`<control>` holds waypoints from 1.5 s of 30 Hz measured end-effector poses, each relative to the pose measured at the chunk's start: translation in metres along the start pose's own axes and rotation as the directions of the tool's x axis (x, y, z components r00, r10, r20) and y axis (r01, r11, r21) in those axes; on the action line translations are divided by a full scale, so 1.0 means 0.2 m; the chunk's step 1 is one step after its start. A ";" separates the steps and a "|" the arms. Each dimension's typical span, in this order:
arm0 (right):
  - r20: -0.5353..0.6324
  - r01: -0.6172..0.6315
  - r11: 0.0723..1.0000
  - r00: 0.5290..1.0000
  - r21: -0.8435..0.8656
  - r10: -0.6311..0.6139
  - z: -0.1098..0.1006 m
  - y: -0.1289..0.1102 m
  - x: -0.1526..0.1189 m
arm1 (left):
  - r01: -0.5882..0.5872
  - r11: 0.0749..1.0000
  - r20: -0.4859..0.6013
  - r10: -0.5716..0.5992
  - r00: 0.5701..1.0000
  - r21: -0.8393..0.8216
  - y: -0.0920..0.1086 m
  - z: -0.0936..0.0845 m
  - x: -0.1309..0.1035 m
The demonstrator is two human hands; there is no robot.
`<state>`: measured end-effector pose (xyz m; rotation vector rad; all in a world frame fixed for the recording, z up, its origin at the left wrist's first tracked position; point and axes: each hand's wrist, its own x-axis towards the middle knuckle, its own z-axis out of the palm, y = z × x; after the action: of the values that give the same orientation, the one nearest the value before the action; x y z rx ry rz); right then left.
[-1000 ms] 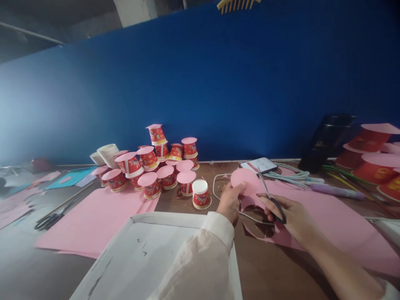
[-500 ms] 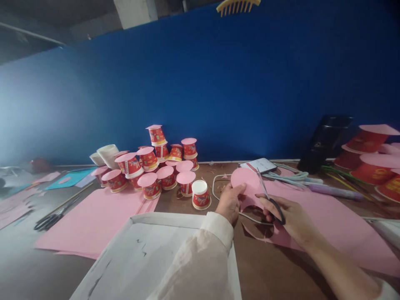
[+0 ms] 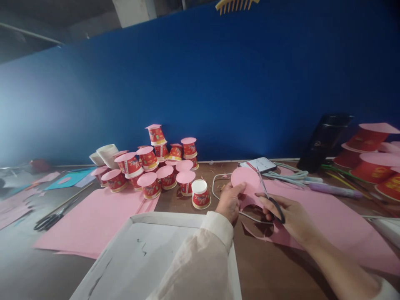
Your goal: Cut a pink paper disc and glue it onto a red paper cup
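Between thumb and fingers, my left hand (image 3: pixel 230 202) pinches a round pink paper disc (image 3: pixel 245 180). My right hand (image 3: pixel 286 212) grips black-handled scissors (image 3: pixel 269 199), whose blades point up and away at the disc's right edge. Below the hands lies a curved pink paper offcut (image 3: pixel 259 237), beside a large pink sheet (image 3: pixel 331 221). Left of my left hand an upside-down red paper cup (image 3: pixel 201 196) shows its white base. Behind it stand several more red cups (image 3: pixel 150 189) topped with pink discs, some stacked.
A white tray (image 3: pixel 146 217) lies in front, partly under my left sleeve. Pink sheets (image 3: pixel 87 221) and a second pair of scissors (image 3: pixel 51 221) are at left. A phone (image 3: pixel 261 164), pale cables (image 3: pixel 290 177), a dark bottle (image 3: pixel 323 141) and larger red cups (image 3: pixel 371 166) stand right.
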<state>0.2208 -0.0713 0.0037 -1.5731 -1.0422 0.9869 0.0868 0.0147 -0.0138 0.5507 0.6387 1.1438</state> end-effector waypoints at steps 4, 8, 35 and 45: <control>0.000 -0.002 1.000 1.000 -0.008 0.002 -0.01 0.02 0.02 | -0.001 1.000 -0.005 0.001 1.000 0.016 0.00 0.00 0.00; 0.009 0.004 1.000 1.000 -0.023 -0.004 -0.01 0.02 0.01 | -0.003 1.000 -0.007 0.003 1.000 0.015 0.00 0.00 0.00; -0.036 0.002 0.998 0.999 -0.060 -0.004 -0.01 0.00 0.00 | -0.026 0.999 0.084 0.028 0.996 -0.019 -0.03 -0.01 0.01; -0.039 0.026 0.997 0.999 -0.078 -0.029 0.00 -0.02 0.00 | -0.019 1.000 0.084 0.020 0.996 -0.010 -0.04 -0.01 0.02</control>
<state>0.2208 -0.0714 0.0082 -1.6303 -1.0830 0.9025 0.0905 0.0157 -0.0210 0.5954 0.5565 1.1358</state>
